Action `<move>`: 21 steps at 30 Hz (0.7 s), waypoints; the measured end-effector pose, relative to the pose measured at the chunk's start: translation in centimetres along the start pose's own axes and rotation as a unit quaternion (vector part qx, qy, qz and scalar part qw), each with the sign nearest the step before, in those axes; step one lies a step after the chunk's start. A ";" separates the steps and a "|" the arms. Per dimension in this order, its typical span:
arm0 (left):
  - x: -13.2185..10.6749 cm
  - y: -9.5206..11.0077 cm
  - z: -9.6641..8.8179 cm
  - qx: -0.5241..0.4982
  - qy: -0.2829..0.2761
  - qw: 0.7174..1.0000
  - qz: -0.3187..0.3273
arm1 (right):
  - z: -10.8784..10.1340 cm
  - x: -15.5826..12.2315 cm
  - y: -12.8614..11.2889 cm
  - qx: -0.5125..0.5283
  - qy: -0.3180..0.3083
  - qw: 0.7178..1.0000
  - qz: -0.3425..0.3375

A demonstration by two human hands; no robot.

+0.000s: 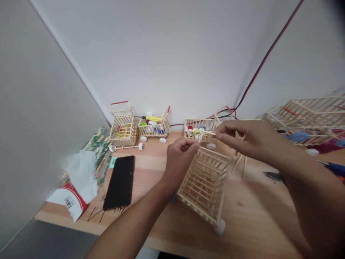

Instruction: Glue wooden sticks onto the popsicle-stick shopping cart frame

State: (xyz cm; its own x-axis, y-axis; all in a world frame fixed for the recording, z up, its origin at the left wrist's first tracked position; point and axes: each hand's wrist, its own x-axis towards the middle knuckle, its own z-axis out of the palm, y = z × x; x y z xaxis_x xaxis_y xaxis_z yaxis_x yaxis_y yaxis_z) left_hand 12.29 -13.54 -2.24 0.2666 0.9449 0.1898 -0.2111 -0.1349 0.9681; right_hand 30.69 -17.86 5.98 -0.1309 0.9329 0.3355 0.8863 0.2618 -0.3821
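Observation:
A miniature shopping cart (207, 172) built of thin wooden sticks stands tilted in front of me, with a white wheel (220, 226) at its near corner. My left hand (180, 154) is closed, thumb and fingers pinching the cart at its far upper corner, where a short stick rises. My right hand (242, 136) pinches one end of a thin wooden stick (207, 132) between thumb and forefinger. That stick's other end lies above the left fingertips; whether it touches the cart's upright, I cannot tell.
Along the wall stand similar stick carts, one (124, 127) at left and one holding coloured caps (153, 127). A black phone (120, 183), wrapped sticks (101, 147) and a torn tissue pack (71, 199) lie left. Larger stick frames (309, 115) and a blue-handled tool (334, 168) lie right.

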 end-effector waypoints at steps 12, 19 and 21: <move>0.0 0.0 0.0 0.012 0.007 1.000 -0.002 | 0.3 -0.2 0.0 -0.006 0.007 1.000 -0.001; 0.0 0.0 0.0 0.008 0.005 1.000 0.000 | 0.2 -0.2 0.0 -0.005 0.000 1.000 0.005; 0.0 0.0 0.0 0.012 0.006 1.000 -0.001 | 0.2 -0.2 0.0 -0.005 -0.004 1.000 0.004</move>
State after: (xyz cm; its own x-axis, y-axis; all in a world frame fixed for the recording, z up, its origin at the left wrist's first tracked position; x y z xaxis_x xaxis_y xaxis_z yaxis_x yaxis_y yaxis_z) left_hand 12.32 -13.58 -2.21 0.2561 0.9486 0.1858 -0.1873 -0.1398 0.9723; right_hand 30.63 -17.97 5.76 -0.1271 0.9371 0.3250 0.8916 0.2516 -0.3766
